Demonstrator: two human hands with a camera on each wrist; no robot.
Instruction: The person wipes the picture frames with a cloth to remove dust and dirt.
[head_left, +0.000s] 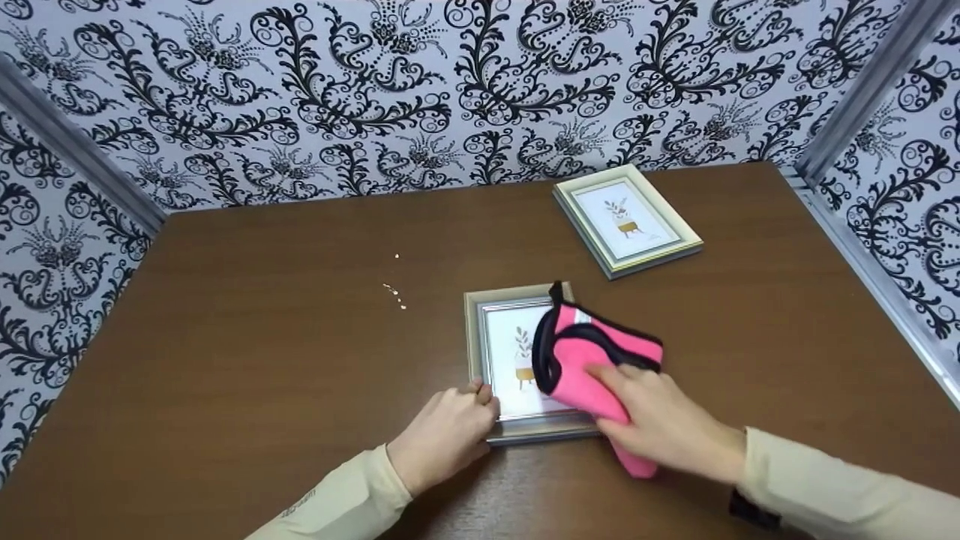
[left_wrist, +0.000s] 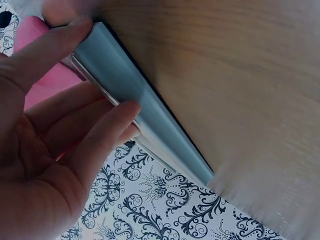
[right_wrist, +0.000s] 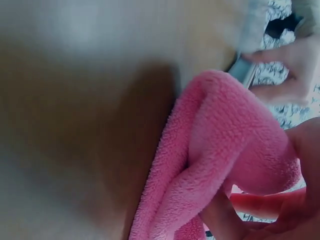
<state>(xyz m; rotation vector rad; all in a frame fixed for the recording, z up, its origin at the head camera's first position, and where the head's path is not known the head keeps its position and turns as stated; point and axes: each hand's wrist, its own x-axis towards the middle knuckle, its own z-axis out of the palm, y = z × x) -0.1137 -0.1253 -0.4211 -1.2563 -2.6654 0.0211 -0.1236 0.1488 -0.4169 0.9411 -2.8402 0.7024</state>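
Note:
A picture frame [head_left: 474, 337] with a plant print lies face up on the brown table in the head view. My left hand [head_left: 450, 427] grips its lower left corner; the left wrist view shows the fingers [left_wrist: 112, 122] on the frame's grey edge [left_wrist: 145, 105]. In my right hand [head_left: 660, 416] is a pink cloth [head_left: 581, 371] with black trim, bunched up and lying over the frame's right part. The right wrist view shows the fuzzy cloth [right_wrist: 225, 125] folded against the frame's near side. The cloth hides the right side of the print.
A second, similar frame [head_left: 660, 206] lies face up at the back right of the table [head_left: 300, 360]. Several small white specks [head_left: 396, 292] dot the tabletop left of the near frame. Patterned black-and-white walls [head_left: 420, 97] with metal corner posts [head_left: 855, 97] enclose the table.

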